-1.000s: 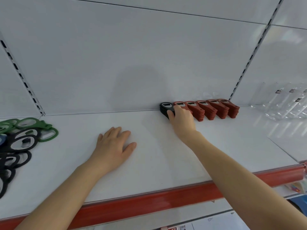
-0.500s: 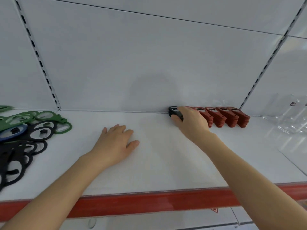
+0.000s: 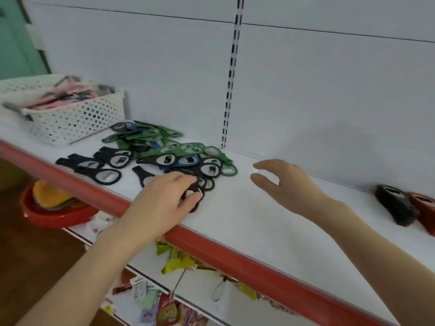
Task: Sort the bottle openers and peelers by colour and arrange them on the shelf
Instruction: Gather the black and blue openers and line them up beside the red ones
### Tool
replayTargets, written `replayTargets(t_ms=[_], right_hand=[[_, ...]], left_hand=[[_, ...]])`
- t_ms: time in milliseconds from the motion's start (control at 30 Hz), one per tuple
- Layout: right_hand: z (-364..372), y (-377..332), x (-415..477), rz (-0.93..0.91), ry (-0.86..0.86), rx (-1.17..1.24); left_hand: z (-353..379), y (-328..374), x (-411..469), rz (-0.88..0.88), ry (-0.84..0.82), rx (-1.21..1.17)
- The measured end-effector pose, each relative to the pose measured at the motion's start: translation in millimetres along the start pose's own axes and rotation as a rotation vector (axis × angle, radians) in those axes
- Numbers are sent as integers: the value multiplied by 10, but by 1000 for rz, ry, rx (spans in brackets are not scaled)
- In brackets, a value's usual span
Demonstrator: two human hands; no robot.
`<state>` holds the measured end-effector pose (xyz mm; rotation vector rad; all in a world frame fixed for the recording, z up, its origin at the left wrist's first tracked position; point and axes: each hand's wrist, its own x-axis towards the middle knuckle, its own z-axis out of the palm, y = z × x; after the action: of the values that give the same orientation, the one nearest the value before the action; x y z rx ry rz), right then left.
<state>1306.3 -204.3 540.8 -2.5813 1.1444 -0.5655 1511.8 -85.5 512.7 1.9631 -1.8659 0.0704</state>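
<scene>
On the white shelf [image 3: 270, 231], left hand [image 3: 162, 201] pinches a flat black ring-headed opener [image 3: 196, 207]; right hand [image 3: 287, 184] hovers, fingers loose.

The red stack [image 3: 422, 208] on the far right gets chopped off by the frame edge, so no clue how many are in it. The left hand [image 3: 162, 201] covers most of the black opener [image 3: 196, 207] it's pinching; only bits of the ring poke out. The stuff inside the white basket [image 3: 77, 118] is a pink-and-grey smear, and I can't tell what it is. In the pile [image 3: 169, 156], the lower openers are buried. The packets [image 3: 169, 311] down below are too blurry to read, and the red bowl [image 3: 58, 217] sits half behind the shelf lip [image 3: 211, 243].
</scene>
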Motion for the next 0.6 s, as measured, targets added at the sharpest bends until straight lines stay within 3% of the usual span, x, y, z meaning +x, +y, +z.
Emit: replayTargets(t_ms=[200,433,600], right_hand=[[453,-635,356,-62,-103,42],[826,-1087,595,257,-184,-141],[903,-1098,690,412,-60,-36]], left_hand=[[-236,-679,-112,-52,11,-9],[-261,-1169,41,57,-33,-67],[-188,-1382,126,177,-78,-143]])
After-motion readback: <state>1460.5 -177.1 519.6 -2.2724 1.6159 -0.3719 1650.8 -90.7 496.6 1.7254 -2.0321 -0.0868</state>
